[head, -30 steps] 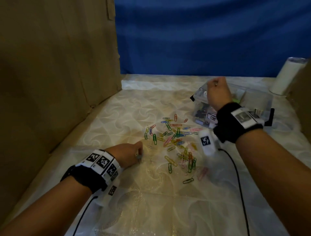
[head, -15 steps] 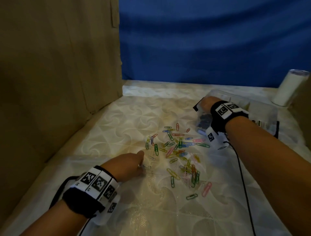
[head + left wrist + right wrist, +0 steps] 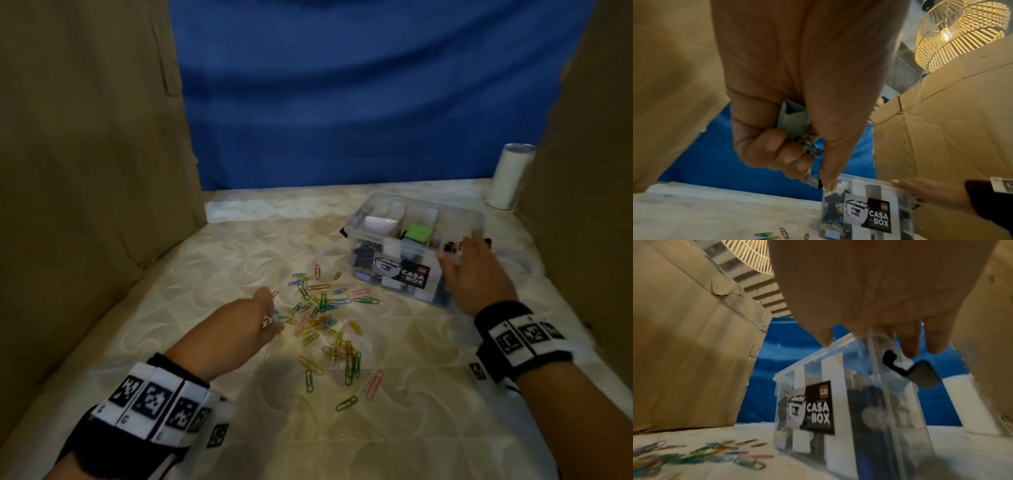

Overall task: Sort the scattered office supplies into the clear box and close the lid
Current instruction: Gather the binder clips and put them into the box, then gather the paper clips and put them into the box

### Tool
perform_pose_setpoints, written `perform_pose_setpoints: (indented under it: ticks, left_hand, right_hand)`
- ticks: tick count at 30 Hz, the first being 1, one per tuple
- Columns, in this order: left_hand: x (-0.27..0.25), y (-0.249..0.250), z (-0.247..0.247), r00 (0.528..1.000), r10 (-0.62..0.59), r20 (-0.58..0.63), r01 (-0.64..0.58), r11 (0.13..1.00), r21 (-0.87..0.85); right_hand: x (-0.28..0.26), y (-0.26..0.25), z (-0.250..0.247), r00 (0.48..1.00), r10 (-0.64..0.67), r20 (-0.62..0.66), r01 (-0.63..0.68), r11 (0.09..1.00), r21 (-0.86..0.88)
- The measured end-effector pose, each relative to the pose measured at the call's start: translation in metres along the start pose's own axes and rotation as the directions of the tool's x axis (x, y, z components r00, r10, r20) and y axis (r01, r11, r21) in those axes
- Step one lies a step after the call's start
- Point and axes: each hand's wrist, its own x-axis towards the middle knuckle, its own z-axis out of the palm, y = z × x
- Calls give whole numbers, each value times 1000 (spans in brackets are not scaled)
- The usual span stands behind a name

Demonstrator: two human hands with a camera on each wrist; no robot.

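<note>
A: Where is the clear box [image 3: 416, 240]?
B: On the pale patterned tabletop [image 3: 219, 260], lid off, right of the scattered paper clips [image 3: 325, 318].
A: And the right hand [image 3: 471, 274]?
B: Its grip is wide, fingers [image 3: 908, 344] straight, tips resting on the box's near right rim beside the black latch [image 3: 920, 374].
A: The left hand [image 3: 239, 325]?
B: Its grip is curled round grey binder clips [image 3: 793, 120], just left of the paper clips.
</note>
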Motion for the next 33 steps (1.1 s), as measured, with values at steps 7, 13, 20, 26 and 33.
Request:
perform_pose_setpoints:
  ticks: [7,13,20,26,33]
  left_hand:
    - [85,71,-6,997,49,-62,-50,999,-6]
    - [179,115,-20,991,-9,-132,2,999,-50]
    - [263,115,7,996,-80,35,70,967,243]
    - [288,123,10,988,-67,139,22,953,302]
    - [247,126,-7,998,18,63,-26,992,125]
  right_hand:
    - [-5,-2,0,1000,-9,-3,9,999,38]
    - [-7,-2,-7,999,-53,12,54,997,-63]
    - [-11,-1,-7,998,-66,-4,65,993,-103]
    - [-10,2,-6,997,-79,11,80,992,-102]
    - [-7,4,-8,996,-55,74,61,995,-84]
